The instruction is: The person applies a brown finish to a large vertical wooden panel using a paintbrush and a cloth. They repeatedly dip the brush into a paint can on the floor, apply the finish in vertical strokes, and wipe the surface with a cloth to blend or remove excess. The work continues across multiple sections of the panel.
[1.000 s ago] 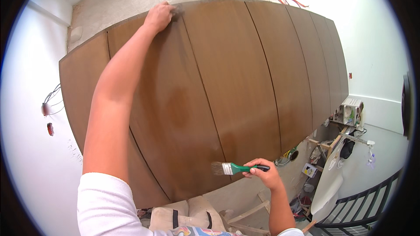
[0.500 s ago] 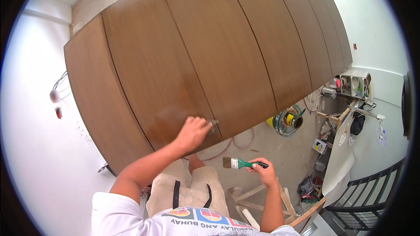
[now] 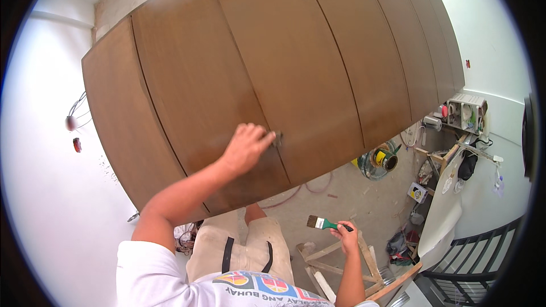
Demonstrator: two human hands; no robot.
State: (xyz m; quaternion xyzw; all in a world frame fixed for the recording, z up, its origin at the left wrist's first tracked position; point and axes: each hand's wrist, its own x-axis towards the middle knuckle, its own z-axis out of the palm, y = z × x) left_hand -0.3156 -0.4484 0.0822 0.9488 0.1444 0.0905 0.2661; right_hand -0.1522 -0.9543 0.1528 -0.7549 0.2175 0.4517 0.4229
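A large brown wooden panel (image 3: 301,57) with dark lengthwise grooves stretches out before me. On it, close to one groove, my left hand (image 3: 247,148) presses a small olive-brown crumpled rag (image 3: 276,139), mostly covered by the fingers. The wood around and below this hand looks darker and shinier. Off the panel's near edge, my right hand (image 3: 345,235) grips a flat paintbrush (image 3: 324,223) by its green and black handle. Its dark bristles point left and touch nothing.
An open yellow-and-black can (image 3: 387,160) stands on the floor beside a coiled hose. Below my right hand is a wooden frame (image 3: 347,261). A white crate (image 3: 466,112) holds items at the right, with a black railing (image 3: 478,258) nearer. Wires (image 3: 79,113) hang from the left wall.
My left hand has slid the rag farther from me along the groove. My right hand, still with the paintbrush, has moved slightly lower, and the brush has shifted right.
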